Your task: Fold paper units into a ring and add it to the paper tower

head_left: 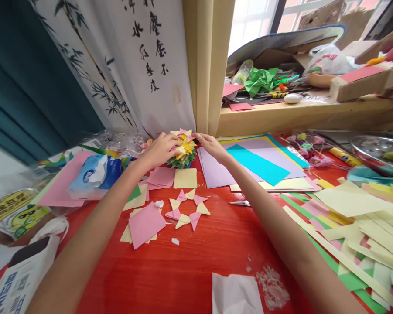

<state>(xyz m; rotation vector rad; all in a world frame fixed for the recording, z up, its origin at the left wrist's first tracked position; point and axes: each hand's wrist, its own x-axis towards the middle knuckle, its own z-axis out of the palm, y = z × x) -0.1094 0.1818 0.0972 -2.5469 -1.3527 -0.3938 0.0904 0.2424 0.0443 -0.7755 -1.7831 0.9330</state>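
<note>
Clock directions are taken from the ring of eight folded pink and yellow paper points (183,221) on the red tabletop (176,279).

A tiered folded-paper model (186,149) is found at 12 o'clock, near the curtain (168,100). Green tiers are seen low on it, yellow above, and pink-and-yellow points at the top. The model is touched on its left side by the left hand (163,149); whether it is gripped or merely steadied cannot be told. The fingertips of the right hand (211,145) are placed at the right edge of the topmost points; a closed pinch cannot be confirmed.

The green and yellow tiers are judged to be assembled. Whether the topmost points are fixed or only laid on cannot be determined. The tabletop ring is judged fully formed but is not mounted. Unfolded paper squares are left: a pink stack (147,224) between 8 and 9 o'clock, further pink squares (162,178) at 11, and a pale yellow square (186,179) at 12, just below the model. Lilac sheets (212,170) are laid towards 2 o'clock, and offcut strips (340,260) are heaped just past 3.
</note>
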